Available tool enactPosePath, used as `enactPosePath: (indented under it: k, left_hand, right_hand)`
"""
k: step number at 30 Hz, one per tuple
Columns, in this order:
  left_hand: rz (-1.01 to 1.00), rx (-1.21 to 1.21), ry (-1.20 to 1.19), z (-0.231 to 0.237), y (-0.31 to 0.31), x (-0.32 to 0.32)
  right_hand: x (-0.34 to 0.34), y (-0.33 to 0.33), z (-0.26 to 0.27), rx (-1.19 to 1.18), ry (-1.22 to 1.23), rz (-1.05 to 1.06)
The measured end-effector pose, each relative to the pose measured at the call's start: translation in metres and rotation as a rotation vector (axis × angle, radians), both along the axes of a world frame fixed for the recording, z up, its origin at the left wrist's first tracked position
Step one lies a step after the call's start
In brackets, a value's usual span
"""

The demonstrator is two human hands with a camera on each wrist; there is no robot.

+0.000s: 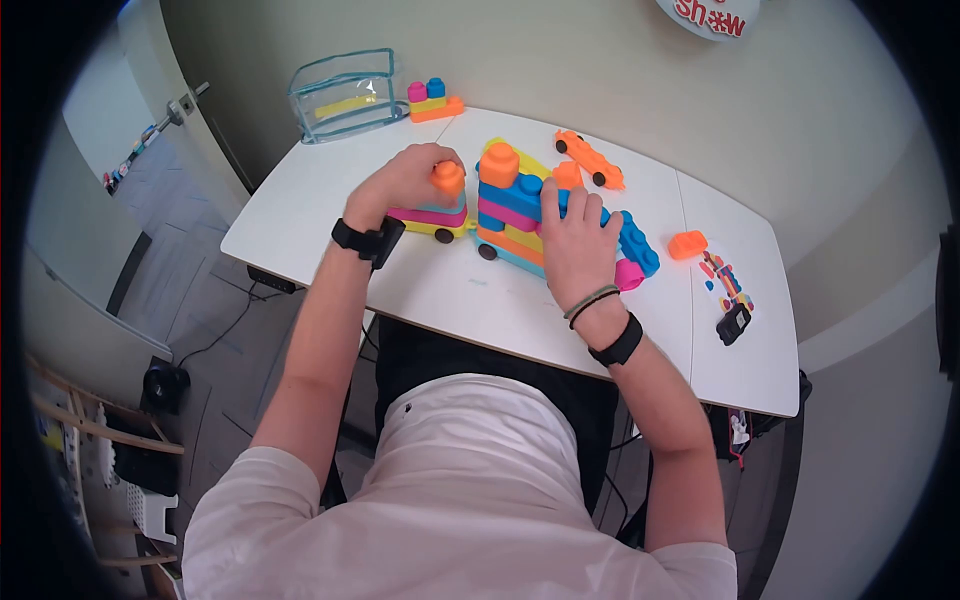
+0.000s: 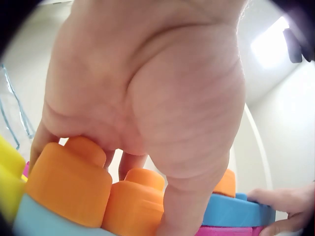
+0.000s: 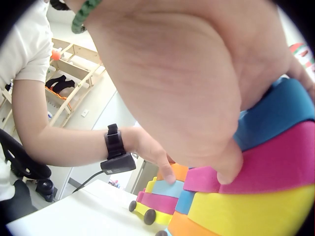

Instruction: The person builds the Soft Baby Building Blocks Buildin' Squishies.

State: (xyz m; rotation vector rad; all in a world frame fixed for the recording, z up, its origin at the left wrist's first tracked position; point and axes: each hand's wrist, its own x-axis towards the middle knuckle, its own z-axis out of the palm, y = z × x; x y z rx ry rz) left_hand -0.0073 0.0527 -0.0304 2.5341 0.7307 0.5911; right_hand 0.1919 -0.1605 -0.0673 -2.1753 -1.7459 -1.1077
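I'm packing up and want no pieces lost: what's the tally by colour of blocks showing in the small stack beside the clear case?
Pink block: 1
Blue block: 1
Yellow block: 1
Orange block: 1
Total visible: 4

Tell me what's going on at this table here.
Someone is handling toy building blocks at a white table. The left hand grips orange blocks on top of a small wheeled stack. The right hand holds the taller wheeled stack beside it, thumb against a pink block. An orange toy car lies behind, a loose orange block off to the right.
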Motion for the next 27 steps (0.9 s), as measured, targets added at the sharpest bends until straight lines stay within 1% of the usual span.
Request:
enactPosePath:
  k: [2, 5, 7, 9, 10, 12, 13, 14, 15, 16, 17, 18, 19, 21, 22, 24, 25, 26, 27]
  left_hand:
    - [0.066, 0.09, 0.155, -0.002, -0.009, 0.008]
    - [0.112, 0.121, 0.184, -0.004, -0.012, 0.011]
    - [0.123, 0.096, 0.195, -0.003, -0.011, 0.009]
    - [0.137, 0.074, 0.203, -0.001, -0.009, 0.006]
    - [0.152, 0.082, 0.212, 0.001, -0.009, 0.003]
    - [0.184, 0.091, 0.213, 0.004, -0.007, -0.004]
    - [0.275, 0.152, 0.24, 0.003, -0.004, -0.006]
    - [0.365, 0.211, 0.267, 0.001, -0.001, -0.008]
    - [0.375, 0.208, 0.261, -0.004, 0.007, -0.012]
    - [0.453, 0.19, 0.245, -0.01, 0.02, -0.018]
    - [0.528, 0.172, 0.23, -0.015, 0.031, -0.024]
    - [0.533, 0.168, 0.224, -0.019, 0.042, -0.031]
    - [0.596, 0.181, 0.25, -0.022, 0.051, -0.039]
    - [0.682, 0.214, 0.311, -0.033, 0.064, -0.053]
    - [0.673, 0.217, 0.307, -0.025, 0.057, -0.057]
    - [0.621, 0.206, 0.19, -0.001, 0.033, -0.063]
    - [0.597, 0.288, 0.115, -0.01, 0.043, -0.066]
    - [0.581, 0.292, 0.114, -0.007, 0.049, -0.066]
    - [0.542, 0.173, 0.088, -0.003, 0.056, -0.064]
  right_hand:
    - [0.0, 0.001, -0.001, 0.003, 0.013, 0.005]
    - [0.001, 0.001, -0.001, 0.008, 0.026, 0.018]
    - [0.002, 0.001, 0.0, 0.01, 0.024, 0.027]
    - [0.003, 0.002, 0.004, -0.073, 0.151, 0.086]
    - [0.004, 0.005, 0.003, -0.069, 0.148, 0.093]
    - [0.006, 0.014, -0.003, 0.196, 0.322, 0.432]
    - [0.005, 0.015, -0.003, 0.195, 0.316, 0.443]
    - [0.003, 0.013, -0.004, 0.144, 0.38, 0.421]
    - [0.002, 0.011, -0.004, 0.091, 0.442, 0.398]
    - [0.003, 0.011, -0.002, 0.089, 0.433, 0.408]
    - [0.005, 0.011, 0.0, 0.059, 0.443, 0.431]
    - [0.006, 0.011, 0.0, 0.027, 0.454, 0.451]
    - [0.007, 0.011, 0.0, 0.023, 0.449, 0.452]
    - [0.011, 0.011, -0.004, -0.031, 0.54, 0.537]
    - [0.011, 0.01, -0.006, -0.027, 0.537, 0.527]
    - [0.005, 0.008, -0.012, -0.128, 0.468, 0.481]
    - [0.005, 0.009, -0.017, -0.174, 0.483, 0.468]
    - [0.005, 0.008, -0.021, -0.167, 0.486, 0.452]
    - [0.004, 0.008, -0.024, -0.241, 0.471, 0.419]
